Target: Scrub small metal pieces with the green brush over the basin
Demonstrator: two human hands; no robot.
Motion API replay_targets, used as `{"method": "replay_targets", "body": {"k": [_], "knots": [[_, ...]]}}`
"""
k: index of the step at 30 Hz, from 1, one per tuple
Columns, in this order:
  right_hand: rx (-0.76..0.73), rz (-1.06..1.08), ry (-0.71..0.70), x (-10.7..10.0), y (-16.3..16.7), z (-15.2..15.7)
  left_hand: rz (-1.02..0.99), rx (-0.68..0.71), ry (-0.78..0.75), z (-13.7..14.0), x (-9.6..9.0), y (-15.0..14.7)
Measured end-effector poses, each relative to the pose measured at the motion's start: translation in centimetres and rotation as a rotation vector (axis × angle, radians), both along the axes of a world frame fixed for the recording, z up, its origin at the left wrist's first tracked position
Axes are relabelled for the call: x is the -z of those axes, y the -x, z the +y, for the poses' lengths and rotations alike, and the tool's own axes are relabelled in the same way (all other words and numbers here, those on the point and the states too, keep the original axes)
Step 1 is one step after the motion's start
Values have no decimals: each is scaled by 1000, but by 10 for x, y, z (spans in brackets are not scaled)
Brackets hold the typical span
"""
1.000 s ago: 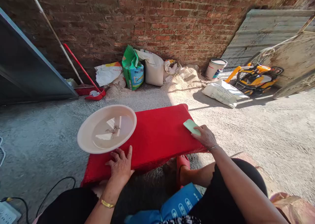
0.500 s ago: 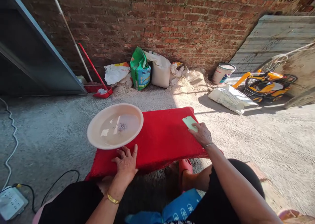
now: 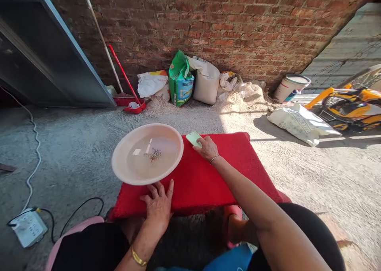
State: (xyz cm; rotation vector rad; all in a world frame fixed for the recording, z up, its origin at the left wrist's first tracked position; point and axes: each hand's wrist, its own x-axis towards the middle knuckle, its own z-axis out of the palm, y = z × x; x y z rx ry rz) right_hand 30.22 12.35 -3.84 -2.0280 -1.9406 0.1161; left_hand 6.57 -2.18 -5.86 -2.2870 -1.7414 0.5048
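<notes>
A wide pale pink basin (image 3: 122,163) stands on the left part of a table with a red cloth (image 3: 220,183). Water fills part of it, with a small patterned patch at the bottom. My left hand (image 3: 159,205) lies on the cloth's near edge, fingers spread, fingertips just below the basin's rim. In my right hand (image 3: 207,148) is a flat, pale green phone (image 3: 193,138), gripped at its near end. The phone rests on or just over the cloth, close to the basin's right side.
Along the brick wall (image 3: 208,20) stand a green sack (image 3: 181,82), a white sack (image 3: 206,86) and a bucket (image 3: 291,88). A red dustpan (image 3: 135,107) and an orange toy vehicle (image 3: 354,106) are on the ground. A power strip (image 3: 29,227) lies at lower left.
My right hand has moved left across the cloth with the phone, from the table's right end to beside the basin. My left hand stays by the rim. The view has shifted slightly.
</notes>
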Motion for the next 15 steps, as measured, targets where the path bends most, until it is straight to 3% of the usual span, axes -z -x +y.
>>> {"method": "replay_targets", "body": {"k": [2, 5, 10, 15], "knots": [[-16, -18, 24, 7, -2, 5, 17, -11, 18, 0, -2, -1], [60, -47, 47, 12, -35, 6, 30, -17, 41, 1, -3, -2], [399, -18, 124, 6, -140, -13, 19, -2, 32, 0, -2, -1], [742, 31, 209, -3, -232, -58, -5, 7, -1, 0, -1, -1]]}}
